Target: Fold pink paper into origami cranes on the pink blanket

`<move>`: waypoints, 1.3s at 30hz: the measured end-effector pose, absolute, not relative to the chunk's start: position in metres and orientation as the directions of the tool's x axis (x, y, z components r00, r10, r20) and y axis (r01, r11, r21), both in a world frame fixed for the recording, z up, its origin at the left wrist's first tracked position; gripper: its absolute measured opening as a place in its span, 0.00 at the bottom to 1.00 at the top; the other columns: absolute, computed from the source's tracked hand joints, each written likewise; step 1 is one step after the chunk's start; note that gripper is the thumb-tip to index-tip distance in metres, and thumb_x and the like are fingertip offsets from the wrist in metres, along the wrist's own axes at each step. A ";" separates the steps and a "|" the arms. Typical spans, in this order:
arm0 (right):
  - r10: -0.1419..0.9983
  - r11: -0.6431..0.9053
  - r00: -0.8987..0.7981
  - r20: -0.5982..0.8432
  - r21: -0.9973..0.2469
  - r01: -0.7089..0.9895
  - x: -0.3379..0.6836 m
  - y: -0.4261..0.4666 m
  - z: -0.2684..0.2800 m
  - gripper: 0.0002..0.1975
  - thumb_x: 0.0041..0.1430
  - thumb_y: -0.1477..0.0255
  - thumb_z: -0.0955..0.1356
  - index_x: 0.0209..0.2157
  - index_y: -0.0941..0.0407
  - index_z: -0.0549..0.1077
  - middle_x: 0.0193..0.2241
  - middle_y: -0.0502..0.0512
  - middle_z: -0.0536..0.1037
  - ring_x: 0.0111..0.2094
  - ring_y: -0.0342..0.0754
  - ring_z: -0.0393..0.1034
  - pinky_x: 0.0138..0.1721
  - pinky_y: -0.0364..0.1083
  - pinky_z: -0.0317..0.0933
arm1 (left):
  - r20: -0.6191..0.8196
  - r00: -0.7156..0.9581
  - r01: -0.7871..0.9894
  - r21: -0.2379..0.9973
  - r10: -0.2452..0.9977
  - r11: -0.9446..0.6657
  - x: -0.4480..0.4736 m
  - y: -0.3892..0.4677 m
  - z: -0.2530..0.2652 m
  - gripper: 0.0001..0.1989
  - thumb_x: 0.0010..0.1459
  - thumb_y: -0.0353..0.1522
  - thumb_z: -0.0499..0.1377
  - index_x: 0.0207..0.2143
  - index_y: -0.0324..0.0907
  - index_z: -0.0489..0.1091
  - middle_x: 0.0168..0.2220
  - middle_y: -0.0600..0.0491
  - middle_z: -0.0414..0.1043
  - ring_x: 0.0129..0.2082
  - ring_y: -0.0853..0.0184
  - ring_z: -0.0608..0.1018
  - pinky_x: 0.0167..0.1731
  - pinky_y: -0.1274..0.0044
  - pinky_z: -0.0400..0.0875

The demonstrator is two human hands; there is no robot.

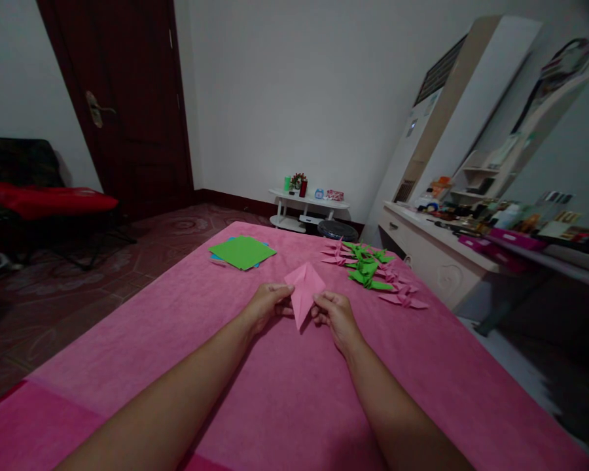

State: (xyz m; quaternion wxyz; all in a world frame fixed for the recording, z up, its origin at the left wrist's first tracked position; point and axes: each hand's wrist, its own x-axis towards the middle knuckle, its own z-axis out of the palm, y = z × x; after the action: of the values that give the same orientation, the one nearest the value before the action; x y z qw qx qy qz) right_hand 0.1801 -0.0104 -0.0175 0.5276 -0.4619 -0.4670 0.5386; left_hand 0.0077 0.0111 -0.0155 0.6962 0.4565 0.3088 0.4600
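Observation:
A pink sheet of origami paper (305, 288), folded into a kite shape with its narrow point toward me, is held just over the pink cloth. My left hand (269, 306) pinches its left edge between thumb and fingers. On the opposite edge, my right hand (334, 315) grips the paper the same way. Beyond my left hand lies a stack of square paper (243, 252), green on top with blue showing beneath. To the right sit several folded paper cranes, some green (366, 268) and some pink (403, 297).
A pink cloth (275, 392) covers the table. On the right stands a white dressing table (434, 252) crowded with bottles and boxes. A low white shelf (309, 198) is against the far wall, with a dark round stool (338, 229) beside it. A red-draped chair (44, 199) stands left.

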 end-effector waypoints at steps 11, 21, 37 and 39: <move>0.990 0.119 0.081 0.111 -0.989 -0.094 0.181 -0.010 -0.015 0.15 0.43 0.61 0.72 0.22 0.59 0.69 0.15 0.49 0.72 0.14 0.39 0.63 0.16 0.38 0.57 | 0.017 0.407 -0.407 0.898 0.913 0.165 0.008 0.011 -0.013 0.23 0.51 0.48 0.58 0.31 0.33 0.71 0.25 0.48 0.71 0.23 0.70 0.74 0.25 0.77 0.72; 0.967 0.230 0.120 0.226 -0.973 -0.021 0.176 -0.013 -0.013 0.14 0.47 0.61 0.71 0.23 0.58 0.70 0.17 0.50 0.73 0.17 0.40 0.65 0.19 0.39 0.61 | 0.093 0.325 -0.358 0.933 0.941 0.031 0.010 0.004 -0.010 0.22 0.37 0.35 0.69 0.18 0.38 0.55 0.17 0.61 0.56 0.17 0.78 0.63 0.20 0.82 0.59; 0.980 0.196 0.035 0.198 -0.979 0.057 0.167 -0.017 -0.013 0.14 0.46 0.64 0.71 0.20 0.57 0.65 0.12 0.48 0.71 0.12 0.40 0.61 0.14 0.38 0.56 | 0.092 0.317 -0.290 0.957 0.944 0.004 0.011 0.004 -0.013 0.15 0.36 0.32 0.70 0.20 0.34 0.67 0.19 0.54 0.68 0.18 0.73 0.69 0.21 0.79 0.60; 0.980 0.197 0.019 0.199 -0.978 0.070 0.166 -0.018 -0.013 0.14 0.47 0.64 0.71 0.19 0.57 0.65 0.11 0.48 0.70 0.12 0.39 0.60 0.14 0.38 0.54 | 0.117 0.373 -0.314 0.949 0.920 0.006 0.011 0.003 -0.013 0.14 0.38 0.33 0.69 0.26 0.32 0.72 0.25 0.48 0.73 0.23 0.69 0.72 0.25 0.77 0.63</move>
State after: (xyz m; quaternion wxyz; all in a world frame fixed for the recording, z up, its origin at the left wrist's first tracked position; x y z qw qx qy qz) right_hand 0.1664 -0.0183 -0.0125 0.5364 -0.4710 -0.5574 0.4239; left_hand 0.0107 0.0028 -0.0127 0.6461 0.5185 0.2925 0.4776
